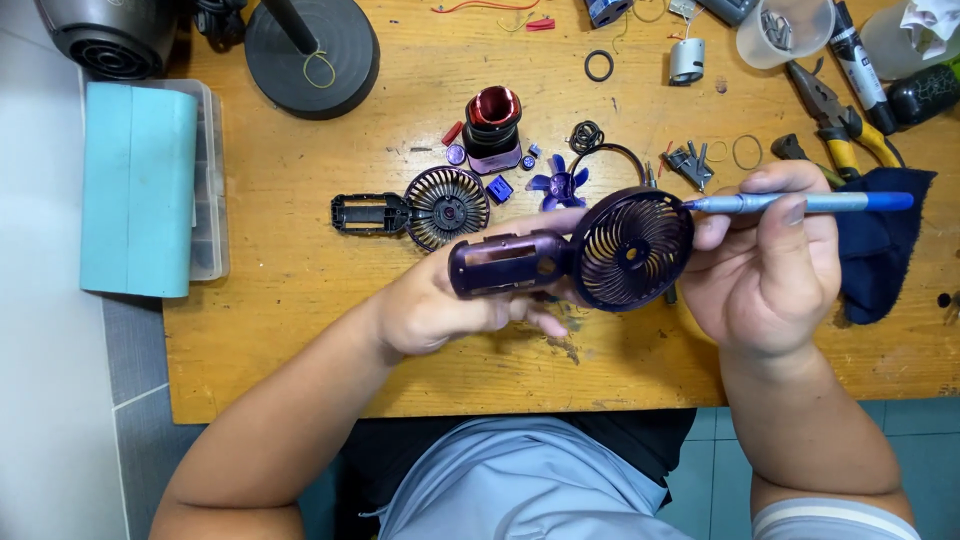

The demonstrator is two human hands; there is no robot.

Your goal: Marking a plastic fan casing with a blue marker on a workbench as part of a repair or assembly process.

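While the left hand (440,305) grips the dark purple fan shell (570,258) by its handle above the wooden surface (300,330), the right hand (765,270) pinches a blue screwdriver (800,202), tip at the grille's rim. Just beyond the left hand lie a black fan grille (446,206), a purple blade (558,186) and a red motor part (493,128). Pliers (835,120) and a dark cloth (880,255) lie beyond and beside the right hand.

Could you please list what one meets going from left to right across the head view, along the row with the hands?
Pale teal rectangular box → black fan back shell with round grille → left hand → dark purple handheld fan housing → right hand → dark blue cloth.
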